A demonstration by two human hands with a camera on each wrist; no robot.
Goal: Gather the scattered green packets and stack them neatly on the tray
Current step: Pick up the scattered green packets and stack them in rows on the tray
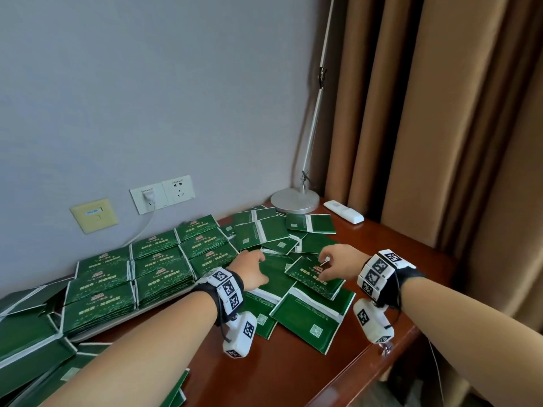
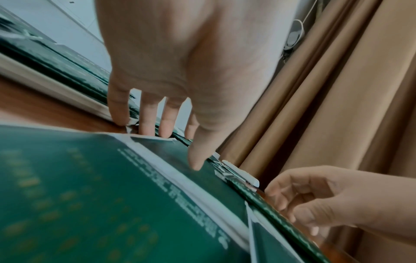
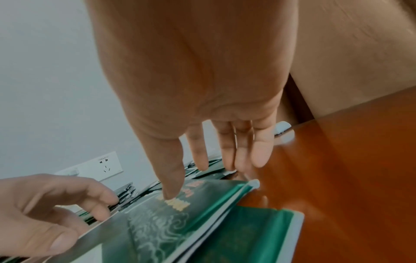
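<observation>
Head view shows dark green packets, flat rectangles of glossy foil. Some lie face up with gold lettering and pale scrollwork; others lie face down, showing a white strip and a small pale square code. One face-up packet (image 1: 316, 279) sits on top of the loose heap on the reddish-brown surface (image 1: 293, 374), in front of the person. Its long axis runs from near left to far right, skewed against the surface's edge, with the gold title toward the far side. Under it, a larger face-down packet (image 1: 311, 318) lies with its white strip running along a similar diagonal.

The right hand (image 1: 338, 261) is over the face-up packet, fingers bent down; in the right wrist view its thumb (image 3: 173, 186) presses the printed face, and the other fingers reach past the far edge. Whether they are curled under that edge cannot be told. The left hand (image 1: 252, 270) lies spread on the heap just to the left, fingers relaxed and tips touching packets, gripping nothing.

Further scattered packets (image 1: 264, 233) lie at mixed angles toward the wall. To the left, the tray (image 1: 123, 321) carries stacked packets (image 1: 158, 265) in neat rows, face up, their long sides parallel. A lamp base (image 1: 294, 200) and a white remote (image 1: 343, 211) stand in the far corner.
</observation>
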